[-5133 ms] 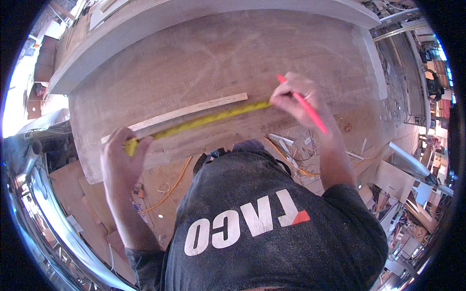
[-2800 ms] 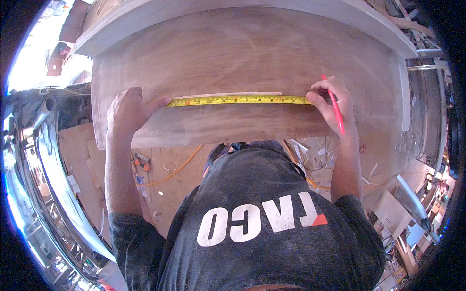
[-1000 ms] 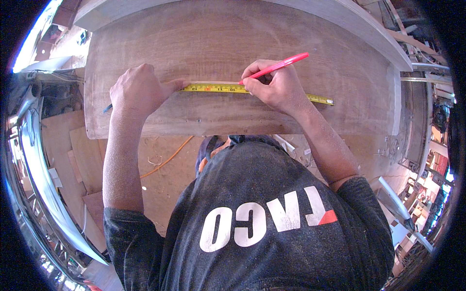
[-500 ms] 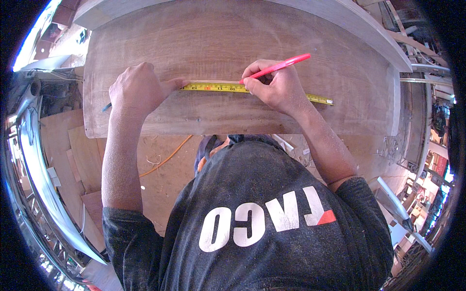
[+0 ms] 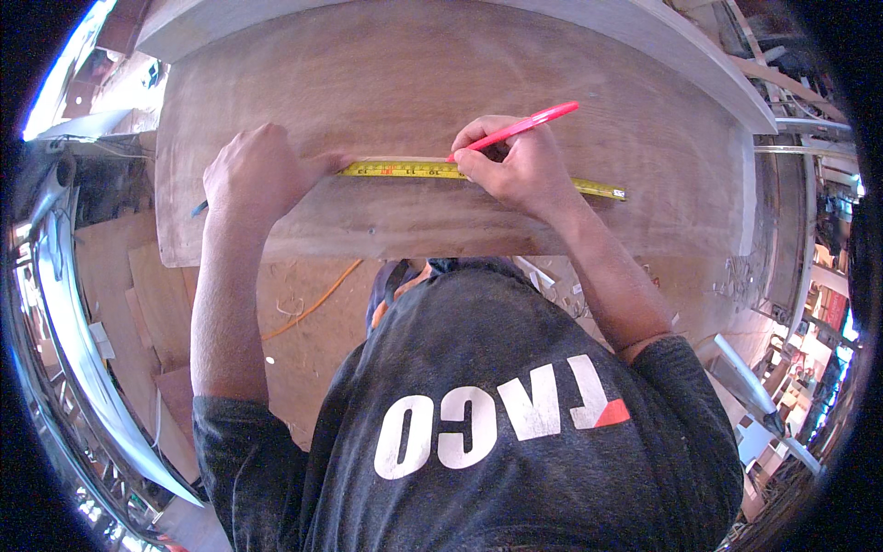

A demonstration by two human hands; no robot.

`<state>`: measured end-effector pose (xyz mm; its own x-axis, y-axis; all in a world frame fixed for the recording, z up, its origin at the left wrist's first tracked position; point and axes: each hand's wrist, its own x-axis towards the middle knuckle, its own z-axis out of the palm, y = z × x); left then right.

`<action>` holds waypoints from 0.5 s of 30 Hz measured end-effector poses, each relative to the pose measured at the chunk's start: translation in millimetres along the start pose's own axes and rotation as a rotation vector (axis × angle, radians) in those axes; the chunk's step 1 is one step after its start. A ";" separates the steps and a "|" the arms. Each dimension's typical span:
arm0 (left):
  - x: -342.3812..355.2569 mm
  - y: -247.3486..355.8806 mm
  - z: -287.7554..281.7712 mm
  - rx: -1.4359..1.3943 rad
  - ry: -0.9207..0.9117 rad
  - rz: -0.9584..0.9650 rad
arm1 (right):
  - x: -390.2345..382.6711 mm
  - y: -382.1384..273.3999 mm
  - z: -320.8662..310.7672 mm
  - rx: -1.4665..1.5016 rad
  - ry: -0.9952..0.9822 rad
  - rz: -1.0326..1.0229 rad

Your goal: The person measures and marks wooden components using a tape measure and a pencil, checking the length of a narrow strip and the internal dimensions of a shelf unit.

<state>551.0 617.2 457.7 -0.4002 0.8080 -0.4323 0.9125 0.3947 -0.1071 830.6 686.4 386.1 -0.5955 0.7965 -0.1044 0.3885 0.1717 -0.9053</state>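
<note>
A yellow tape measure (image 5: 400,171) stretches across a brown wooden board (image 5: 368,87), its free metal-tipped end lying beyond my right wrist. My left hand (image 5: 258,175) is closed over the other end of the tape, its thumb pointing right along the blade; the case is hidden under this hand. From behind the left wrist pokes a small dark blue tip (image 5: 200,209) of something I cannot make out. Between the thumb and fingers of my right hand (image 5: 515,166) is a red pen (image 5: 529,126), slanted up to the right. Its point meets the board at the tape's far edge, and the hand rests over the tape.
A pale raised wooden edge (image 5: 681,60) curves along the board's far side. Below the near edge, an orange cord (image 5: 317,305) lies on the floor. Wooden sheets (image 5: 124,285) lie at the left, and stacked timber and clutter (image 5: 782,69) fill the right.
The whole view has shifted a little to the left. My hands, the red pen and the tape measure keep nearly the same places on the board.
</note>
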 end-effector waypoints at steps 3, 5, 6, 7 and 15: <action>2.9 -2.6 6.7 -0.005 0.034 0.006 | -0.3 2.9 0.6 0.003 0.010 -0.018; 2.6 -1.2 6.3 0.012 0.040 0.000 | 0.1 8.4 0.6 0.046 0.039 -0.016; 2.6 -1.1 6.1 0.020 0.042 -0.005 | 1.3 9.7 0.4 0.067 0.050 -0.016; 2.7 -0.5 5.3 0.026 0.039 -0.008 | 0.0 8.5 -1.9 0.146 0.089 -0.022; 0.1 -2.1 4.3 0.031 0.026 -0.014 | -40.5 10.1 -47.5 -0.507 0.218 -0.469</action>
<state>549.5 614.6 454.0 -0.4148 0.8135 -0.4075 0.9088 0.3928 -0.1408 892.0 683.4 400.8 -0.6460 0.6619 0.3803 0.4366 0.7290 -0.5272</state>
